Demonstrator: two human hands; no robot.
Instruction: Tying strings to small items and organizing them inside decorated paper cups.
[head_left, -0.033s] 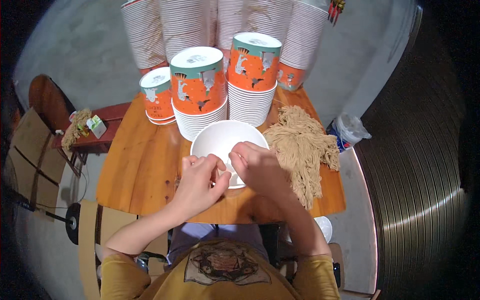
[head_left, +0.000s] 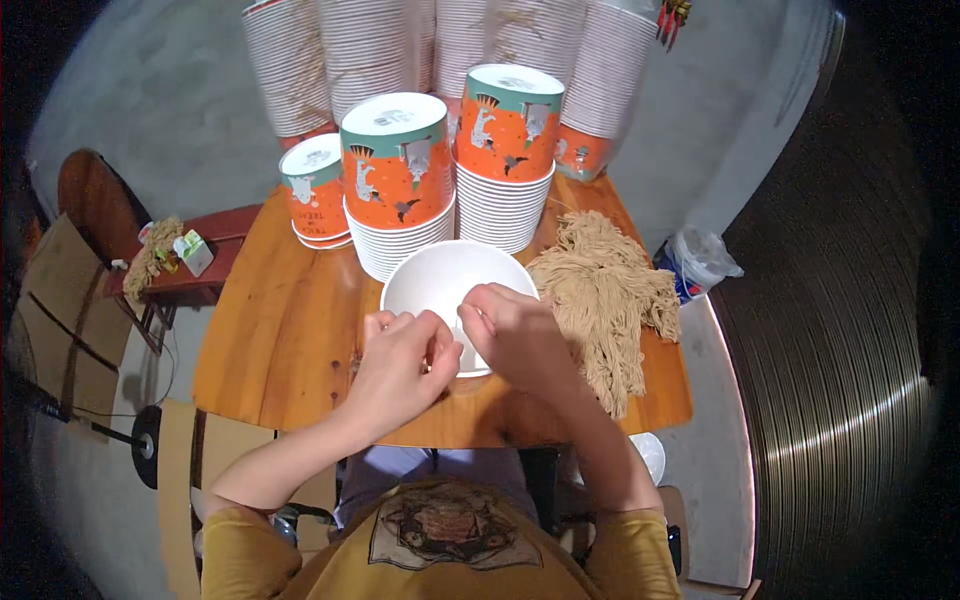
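A white tub (head_left: 430, 285) stands near the tabletop's (head_left: 270, 370) front edge, its near side partly hidden by both hands. The left hand (head_left: 402, 362) is loosely curled, the right hand (head_left: 518, 335) has its fingers bunched; I cannot tell whether either holds anything. Tan yarn (head_left: 605, 300) lies by the right edge. Two orange tub stacks (head_left: 395, 190) crowd behind the tub, blocking the way to the back edge

Dark lettering (head_left: 323, 207) on short orange bucket (head_left: 315, 190) at left, tiny unreadable print (head_left: 396, 117) on white bases (head_left: 420, 111) of taller bucket stacks (head_left: 397, 186)
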